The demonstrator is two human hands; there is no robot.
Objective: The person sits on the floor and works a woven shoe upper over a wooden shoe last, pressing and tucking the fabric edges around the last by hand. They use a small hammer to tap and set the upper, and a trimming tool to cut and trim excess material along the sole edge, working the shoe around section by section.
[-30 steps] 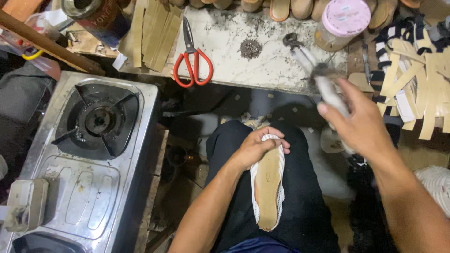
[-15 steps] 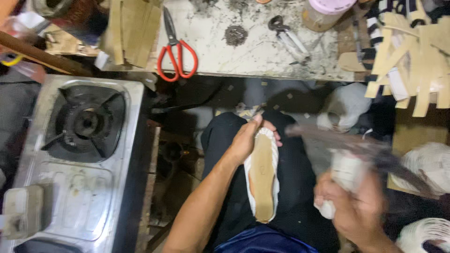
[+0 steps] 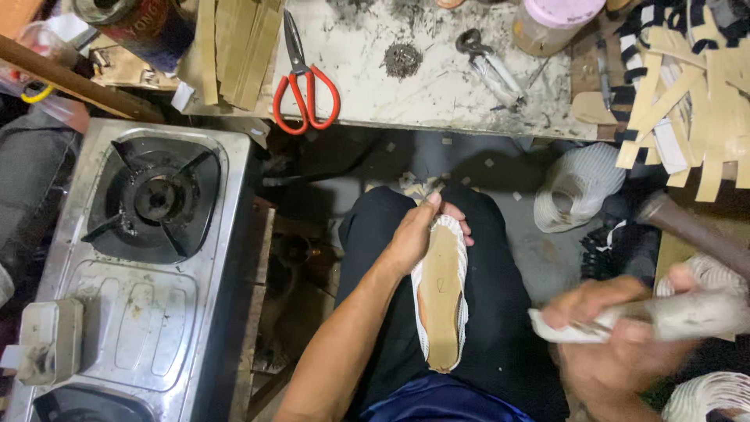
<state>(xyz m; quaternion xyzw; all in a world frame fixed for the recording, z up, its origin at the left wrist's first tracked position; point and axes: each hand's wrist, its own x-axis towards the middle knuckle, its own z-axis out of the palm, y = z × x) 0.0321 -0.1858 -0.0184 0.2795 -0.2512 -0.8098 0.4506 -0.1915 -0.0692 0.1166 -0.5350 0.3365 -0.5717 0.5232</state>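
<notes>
My left hand (image 3: 418, 233) grips the toe end of a white shoe upper with a tan insole (image 3: 441, 293) that lies sole-up on my lap, over black trousers. My right hand (image 3: 625, 332) is at the lower right, blurred by motion, closed around the pale handle of a hammer (image 3: 687, 309) whose dark head points up to the right. The hammer is apart from the shoe, to its right.
A steel gas stove (image 3: 141, 258) stands at the left. On the dirty work table (image 3: 437, 86) lie red-handled scissors (image 3: 305, 86), pliers (image 3: 488, 59), tan strips (image 3: 234, 47) and a pink-lidded jar (image 3: 551, 23). Woven tan straps (image 3: 687, 101) and white shoe uppers (image 3: 578, 187) lie at the right.
My right hand took the hammer from the table, came down to the lower right beside my lap, and now holds it further right. The left hand has stayed on the shoe.
</notes>
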